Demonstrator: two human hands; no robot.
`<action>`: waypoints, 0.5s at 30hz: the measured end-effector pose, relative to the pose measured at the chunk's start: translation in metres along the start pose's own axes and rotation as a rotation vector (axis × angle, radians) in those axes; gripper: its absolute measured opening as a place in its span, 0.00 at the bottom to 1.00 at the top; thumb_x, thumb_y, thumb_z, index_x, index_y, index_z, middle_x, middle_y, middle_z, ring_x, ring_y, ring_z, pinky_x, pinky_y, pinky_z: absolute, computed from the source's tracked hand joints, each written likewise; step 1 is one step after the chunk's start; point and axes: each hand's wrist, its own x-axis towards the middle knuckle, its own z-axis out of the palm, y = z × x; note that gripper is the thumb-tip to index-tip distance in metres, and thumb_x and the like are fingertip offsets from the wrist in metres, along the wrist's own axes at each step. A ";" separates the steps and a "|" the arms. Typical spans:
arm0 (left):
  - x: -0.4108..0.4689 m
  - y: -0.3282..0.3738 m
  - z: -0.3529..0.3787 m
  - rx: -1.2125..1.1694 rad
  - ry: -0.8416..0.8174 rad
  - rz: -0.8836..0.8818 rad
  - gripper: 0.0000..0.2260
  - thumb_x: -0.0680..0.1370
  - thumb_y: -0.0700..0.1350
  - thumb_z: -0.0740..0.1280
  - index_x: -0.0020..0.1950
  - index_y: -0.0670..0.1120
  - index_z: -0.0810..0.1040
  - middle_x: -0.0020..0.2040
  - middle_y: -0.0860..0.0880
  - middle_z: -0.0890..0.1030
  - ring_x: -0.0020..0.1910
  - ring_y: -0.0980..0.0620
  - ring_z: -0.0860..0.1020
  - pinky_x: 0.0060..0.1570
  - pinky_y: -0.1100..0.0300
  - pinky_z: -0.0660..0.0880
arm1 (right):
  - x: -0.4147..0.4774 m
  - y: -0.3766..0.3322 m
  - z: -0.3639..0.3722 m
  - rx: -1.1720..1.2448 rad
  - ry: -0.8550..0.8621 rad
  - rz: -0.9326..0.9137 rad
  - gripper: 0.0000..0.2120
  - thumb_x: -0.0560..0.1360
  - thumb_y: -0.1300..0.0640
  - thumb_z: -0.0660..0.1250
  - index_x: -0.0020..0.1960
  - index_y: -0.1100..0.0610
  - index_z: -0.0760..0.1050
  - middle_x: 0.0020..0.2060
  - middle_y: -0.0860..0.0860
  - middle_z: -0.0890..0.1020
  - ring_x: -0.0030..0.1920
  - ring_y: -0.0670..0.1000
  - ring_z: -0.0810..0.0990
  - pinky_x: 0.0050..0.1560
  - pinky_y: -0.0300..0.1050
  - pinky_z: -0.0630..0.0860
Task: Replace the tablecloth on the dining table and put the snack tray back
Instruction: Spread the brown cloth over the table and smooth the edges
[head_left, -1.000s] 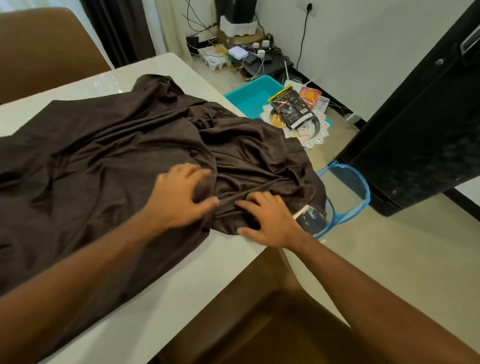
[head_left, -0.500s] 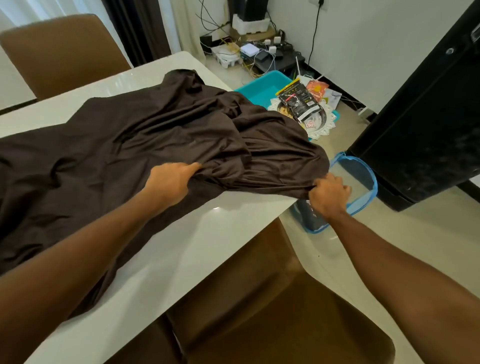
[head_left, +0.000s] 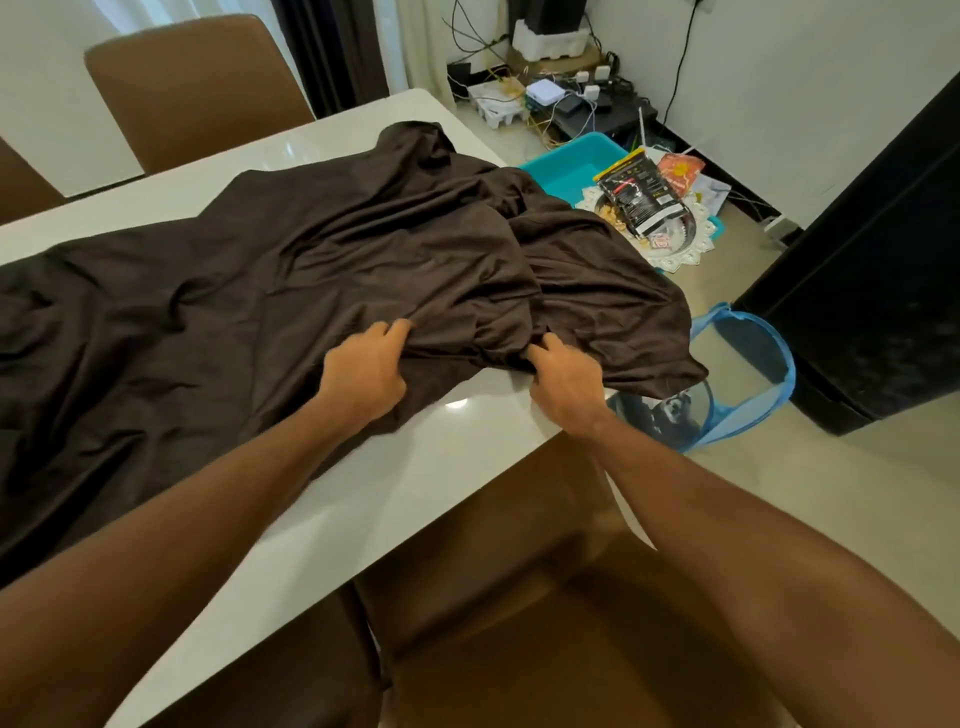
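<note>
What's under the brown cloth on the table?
The white table shows bare along the near edge and far corner. Under the bunched brown tablecloth nothing else is visible; its folds hide that area. Both hands grip its near edge.

The white glossy tabletop (head_left: 447, 467) carries a crumpled dark brown tablecloth (head_left: 270, 291), which covers most of it and spills over the right edge; the near strip and far corner lie bare. On the floor (head_left: 857, 499) stand a teal bin (head_left: 576, 166), a white lace-edged snack tray (head_left: 675, 249) and a blue mesh basket (head_left: 748, 374).
</note>
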 end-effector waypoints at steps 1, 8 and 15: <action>0.004 -0.007 -0.005 -0.036 0.054 0.001 0.26 0.72 0.40 0.64 0.71 0.48 0.70 0.61 0.43 0.77 0.57 0.37 0.78 0.51 0.45 0.77 | 0.005 0.002 -0.003 -0.023 0.015 -0.007 0.09 0.77 0.61 0.65 0.55 0.56 0.81 0.50 0.55 0.77 0.47 0.58 0.75 0.41 0.49 0.69; 0.038 -0.063 -0.072 0.073 0.323 0.003 0.20 0.71 0.33 0.65 0.61 0.45 0.79 0.54 0.41 0.80 0.52 0.34 0.76 0.45 0.43 0.77 | 0.016 0.030 -0.019 -0.090 0.168 -0.098 0.11 0.71 0.59 0.62 0.35 0.56 0.81 0.40 0.48 0.65 0.41 0.55 0.65 0.38 0.50 0.62; 0.037 -0.097 -0.082 0.049 0.435 -0.100 0.21 0.75 0.35 0.63 0.67 0.47 0.76 0.59 0.42 0.81 0.56 0.35 0.72 0.53 0.43 0.69 | -0.013 0.075 -0.015 -0.141 0.113 0.333 0.06 0.74 0.59 0.68 0.42 0.56 0.83 0.48 0.56 0.74 0.52 0.62 0.71 0.52 0.56 0.69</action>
